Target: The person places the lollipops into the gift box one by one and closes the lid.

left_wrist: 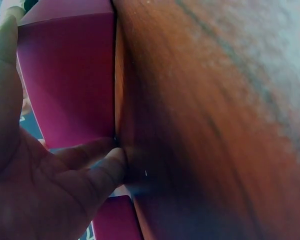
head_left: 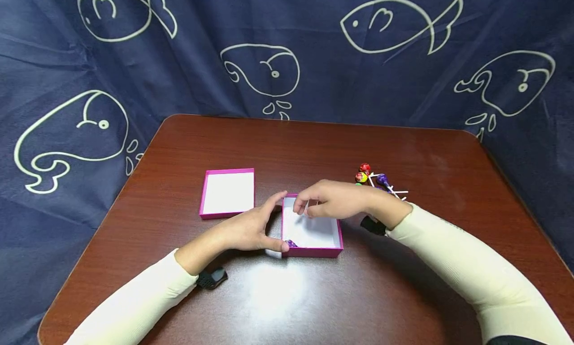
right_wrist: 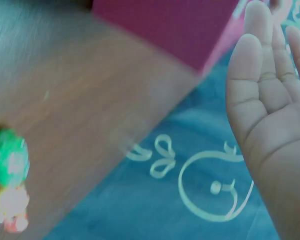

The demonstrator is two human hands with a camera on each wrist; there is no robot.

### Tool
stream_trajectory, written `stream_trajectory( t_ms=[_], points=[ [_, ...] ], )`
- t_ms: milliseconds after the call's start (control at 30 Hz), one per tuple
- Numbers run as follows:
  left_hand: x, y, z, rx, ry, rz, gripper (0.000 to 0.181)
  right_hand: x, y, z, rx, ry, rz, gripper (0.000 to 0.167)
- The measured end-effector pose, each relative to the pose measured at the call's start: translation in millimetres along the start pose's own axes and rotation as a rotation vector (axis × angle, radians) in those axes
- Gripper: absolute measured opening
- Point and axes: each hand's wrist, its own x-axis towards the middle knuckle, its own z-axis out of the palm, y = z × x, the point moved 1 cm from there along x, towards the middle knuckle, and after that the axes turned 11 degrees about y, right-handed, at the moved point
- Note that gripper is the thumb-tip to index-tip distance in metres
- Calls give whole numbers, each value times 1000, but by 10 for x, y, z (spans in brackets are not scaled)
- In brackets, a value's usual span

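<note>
A magenta-edged box with a white inside (head_left: 311, 253) lies on the table, a purple wrapped candy (head_left: 291, 244) in its near left corner. My left hand (head_left: 244, 231) grips the box's left side, thumb at the near corner and a fingertip at the far one; the left wrist view shows fingers low against the magenta wall (left_wrist: 70, 80). Over the box hangs my right hand (head_left: 338, 199), fingers loosely bent. Its palm (right_wrist: 285, 125) shows nothing held in the right wrist view, though the fingertips are partly cut off there.
A shallow magenta-edged tray or lid (head_left: 228, 193) lies left of the box. Several lollipops, among them a red one (head_left: 365, 168) and a purple one (head_left: 382, 179), lie to the right, partly behind my right forearm. A blue cloth (head_left: 314, 100) hangs behind the table.
</note>
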Motion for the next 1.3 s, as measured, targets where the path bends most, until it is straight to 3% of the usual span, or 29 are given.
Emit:
stream_trajectory(
  t_ms=[267,467,567,933,1300],
  points=[
    [-9,-19,-3,5,-11,-26,117,-239,206,-383,7,176,129,17],
    [-17,-27,8,26,-19,-47,118,-558,504,-401,-179,250,259,24],
    [-18,-22,5,36,-18,-46,118,-674,583,-372,-253,262,277,24],
    [-16,-16,-5,34,-12,-50,118,-960,607,-234,-370,270,281,18],
    [-9,-21,12,32,-13,-50,118,-991,619,-135,-457,325,203,17]
  ],
)
